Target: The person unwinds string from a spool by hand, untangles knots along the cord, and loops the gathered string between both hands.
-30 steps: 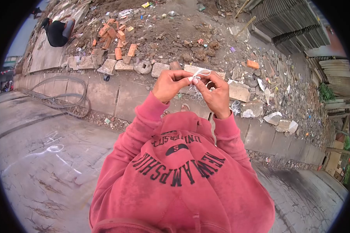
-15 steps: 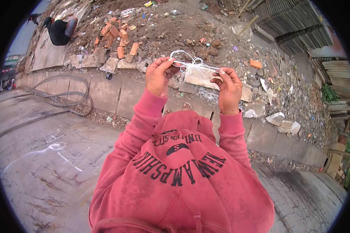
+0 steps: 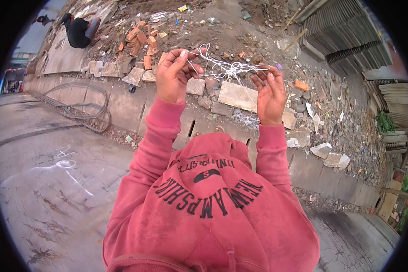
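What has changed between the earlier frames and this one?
The left hand has moved left and outward, the right hand rightward, so they are now apart. The white string between them has opened from a small bundle at the fingertips into a wide tangle of loops. Unchanged: both hands hold it; the brick pile looks undisturbed.

Two bare hands [image 3: 171,78], one held tangle of thin white string [image 3: 231,71], two faded pink sleeves [image 3: 161,129], one grey cable coil [image 3: 71,111], one crouching black-shirted person [image 3: 78,34]

Cracked grey pavement [image 3: 50,195] near rubble-strewn dirt [image 3: 226,28]
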Demonstrator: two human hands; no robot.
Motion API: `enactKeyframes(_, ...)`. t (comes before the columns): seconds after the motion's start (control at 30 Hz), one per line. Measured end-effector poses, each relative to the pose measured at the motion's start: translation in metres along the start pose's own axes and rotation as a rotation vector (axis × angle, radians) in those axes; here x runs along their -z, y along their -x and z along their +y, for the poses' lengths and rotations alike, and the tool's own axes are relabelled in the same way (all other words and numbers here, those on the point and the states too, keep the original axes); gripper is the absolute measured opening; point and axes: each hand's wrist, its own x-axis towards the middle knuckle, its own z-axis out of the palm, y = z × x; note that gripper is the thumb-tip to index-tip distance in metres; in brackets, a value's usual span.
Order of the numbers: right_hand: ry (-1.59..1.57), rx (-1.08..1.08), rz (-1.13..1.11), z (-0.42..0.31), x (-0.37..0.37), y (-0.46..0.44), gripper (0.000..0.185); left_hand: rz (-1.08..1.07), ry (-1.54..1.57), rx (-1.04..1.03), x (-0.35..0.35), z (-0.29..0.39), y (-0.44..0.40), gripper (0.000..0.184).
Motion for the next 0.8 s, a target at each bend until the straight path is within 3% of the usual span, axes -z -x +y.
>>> enactKeyframes(0.07, 0.476, 0.076, -0.046, 0.014, -0.004, -0.005, 0.054, 0.015, -0.055, -0.035, -0.008, 0.014, -0.004, 0.012)
enactKeyframes(0.1, 0.543, 0.024, -0.087, 0.018, -0.014, -0.003, 0.079, -0.058, -0.048, -0.036, -0.012, 0.021, -0.006, 0.012)
enactKeyframes(0.13, 0.536, 0.024, -0.095, 0.024, -0.020, -0.004, 0.079, -0.129, -0.040, -0.035, -0.015, 0.028, -0.007, 0.011)
enactKeyframes(0.2, 0.850, -0.004, -0.348, 0.036, -0.030, -0.006, 0.087, -0.168, -0.106, -0.048, -0.019, 0.041, -0.009, 0.011)
enactKeyframes(0.23, 0.838, -0.013, -0.426, 0.050, -0.027, -0.011, 0.065, -0.194, -0.111, -0.078, -0.020, 0.046, -0.011, 0.011)
enactKeyframes(0.27, 0.831, -0.013, -0.435, 0.050, -0.023, -0.013, 0.065, -0.218, -0.117, -0.107, -0.020, 0.051, -0.013, 0.011)
enactKeyframes(0.33, 0.463, -0.367, -0.430, 0.041, -0.024, -0.019, 0.033, -0.160, -0.169, -0.184, -0.009, 0.068, -0.021, 0.012)
enactKeyframes(0.37, 0.412, -0.262, -0.295, 0.039, -0.032, -0.016, 0.019, -0.031, -0.209, -0.239, 0.004, 0.080, -0.026, 0.013)
enactKeyframes(0.47, 0.389, -0.340, -0.305, 0.024, -0.007, -0.025, 0.019, 0.323, -0.267, -0.384, 0.054, 0.103, -0.040, 0.022)
enactKeyframes(0.53, 0.463, -0.362, -0.274, 0.018, 0.001, -0.027, 0.018, 0.584, -0.738, -0.384, 0.107, 0.106, -0.051, 0.036)
enactKeyframes(0.57, 0.516, -0.370, -0.238, 0.017, 0.007, -0.029, 0.019, 0.593, -0.736, -0.382, 0.131, 0.104, -0.052, 0.036)
enactKeyframes(0.63, 0.577, -0.388, -0.199, 0.011, 0.010, -0.030, 0.020, 1.045, -1.484, -0.487, 0.145, 0.099, -0.048, 0.047)
enactKeyframes(0.67, 0.581, -0.392, -0.196, 0.009, 0.009, -0.031, 0.020, 0.977, -1.603, -0.591, 0.150, 0.090, -0.046, 0.050)
enactKeyframes(0.73, 0.735, -0.420, -0.287, -0.001, -0.004, -0.031, 0.020, 0.558, -1.485, -0.602, 0.096, 0.064, -0.032, 0.058)
enactKeyframes(0.8, 0.805, -0.434, -0.360, -0.009, -0.014, -0.028, 0.021, 0.024, -1.069, -0.336, 0.029, 0.017, -0.017, 0.069)
